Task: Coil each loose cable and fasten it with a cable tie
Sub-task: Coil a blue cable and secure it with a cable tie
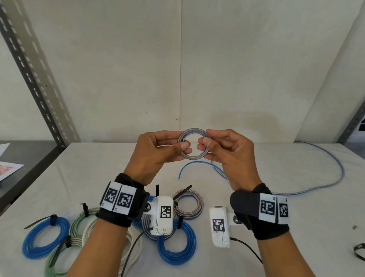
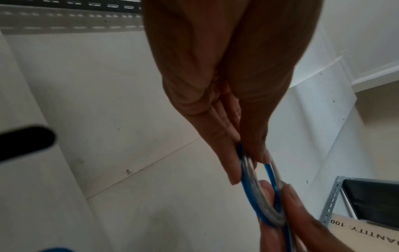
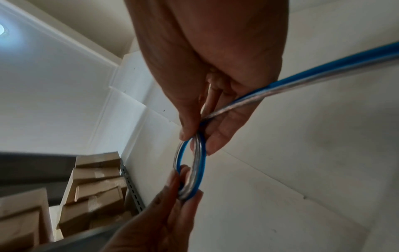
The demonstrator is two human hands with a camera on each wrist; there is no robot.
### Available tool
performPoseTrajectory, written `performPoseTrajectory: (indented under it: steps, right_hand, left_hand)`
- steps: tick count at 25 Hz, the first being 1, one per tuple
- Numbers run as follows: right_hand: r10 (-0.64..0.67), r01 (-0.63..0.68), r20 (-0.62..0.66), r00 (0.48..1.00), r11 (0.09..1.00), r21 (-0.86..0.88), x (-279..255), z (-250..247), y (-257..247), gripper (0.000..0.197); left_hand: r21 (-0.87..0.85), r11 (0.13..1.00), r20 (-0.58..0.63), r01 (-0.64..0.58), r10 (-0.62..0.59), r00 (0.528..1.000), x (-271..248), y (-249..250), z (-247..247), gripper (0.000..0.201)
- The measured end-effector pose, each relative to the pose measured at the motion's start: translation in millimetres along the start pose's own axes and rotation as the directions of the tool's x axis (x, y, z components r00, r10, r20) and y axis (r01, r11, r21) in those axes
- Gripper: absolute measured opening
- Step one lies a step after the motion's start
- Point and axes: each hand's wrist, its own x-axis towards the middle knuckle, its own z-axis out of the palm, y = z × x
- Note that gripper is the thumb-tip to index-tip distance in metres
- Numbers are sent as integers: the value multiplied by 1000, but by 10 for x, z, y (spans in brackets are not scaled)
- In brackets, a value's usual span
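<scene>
From the head view we see both hands raised above the table (image 1: 286,228), sharing a small blue-and-grey coil (image 1: 194,143). The left hand (image 1: 157,154) pinches its left rim between thumb and fingers; the right hand (image 1: 226,153) pinches the right rim the same way. Only this view shows the loose tail (image 1: 317,187) of the cable running off to the right across the table and curving back, the tied coils (image 1: 46,238) lying near us, and a spare tie (image 1: 362,254) at the right edge. The left wrist view shows what the head view hides: the coil edge-on, several turns stacked, the left fingers (image 2: 224,153) clamped flat on it. The right wrist view alone shows the tail (image 3: 323,71) passing under the right fingers (image 3: 218,134) into the coil
</scene>
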Motion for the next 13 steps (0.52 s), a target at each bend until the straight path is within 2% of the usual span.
performPoseTrajectory:
  steps: [2, 5, 9, 13]
  right_hand:
    - [42, -43, 25, 999, 997, 56, -7, 5, -10, 16]
    - [56, -55, -9, 998, 992, 110, 1, 41, 25, 15]
    - [-55, 55, -50, 997, 998, 1, 17, 26, 47, 10]
    - [-98, 115, 97, 991, 976, -188, 53, -84, 53, 8]
  left_hand:
    - [-22, 1000, -17, 2, -2, 1000, 8, -2, 4, 30]
    - [-44, 999, -11, 24, -25, 1000, 17, -6, 21, 31]
    - [42, 999, -9, 33, -33, 999, 19, 0, 12, 33]
    - [220, 974, 89, 52, -73, 993, 18, -1, -29, 41]
